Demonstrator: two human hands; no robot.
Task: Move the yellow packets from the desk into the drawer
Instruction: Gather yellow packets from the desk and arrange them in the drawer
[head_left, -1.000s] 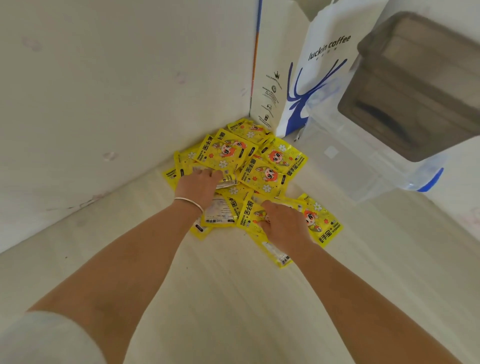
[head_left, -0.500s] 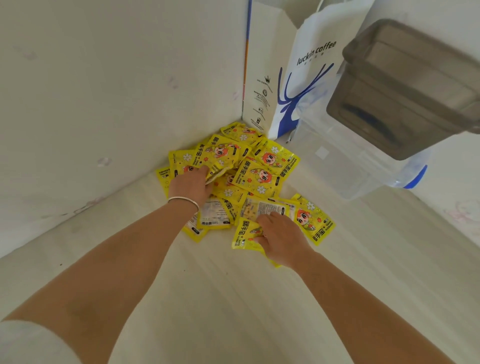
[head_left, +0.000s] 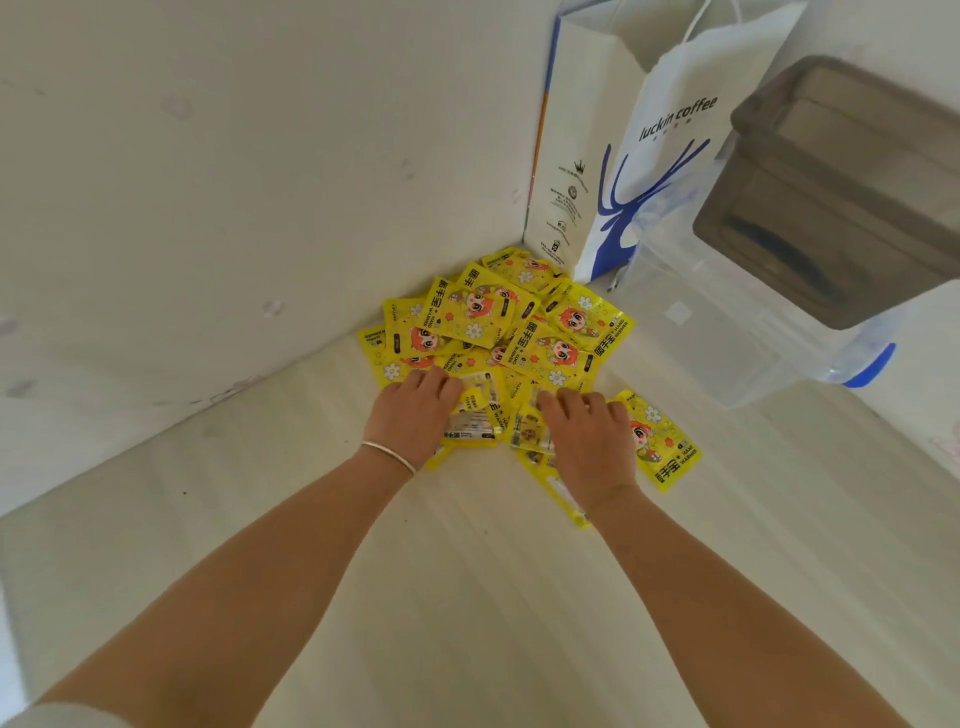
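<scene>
Task barely begun: all hand-warmer packets (head_left: 511, 338) lie heaped on the desk (head_left: 467, 597); left hand (head_left: 415, 415) and right hand (head_left: 589, 441) rest spread upon them; no drawer visible.

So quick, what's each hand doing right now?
Left hand: lies on the yellow packets, grip cannot be told.
Right hand: fingers curled over packets, hold unclear.

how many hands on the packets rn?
2. Left hand rests on the near-left of the yellow packets; right hand covers the near-right ones. Fingers partly hidden, so grip unclear.
</scene>
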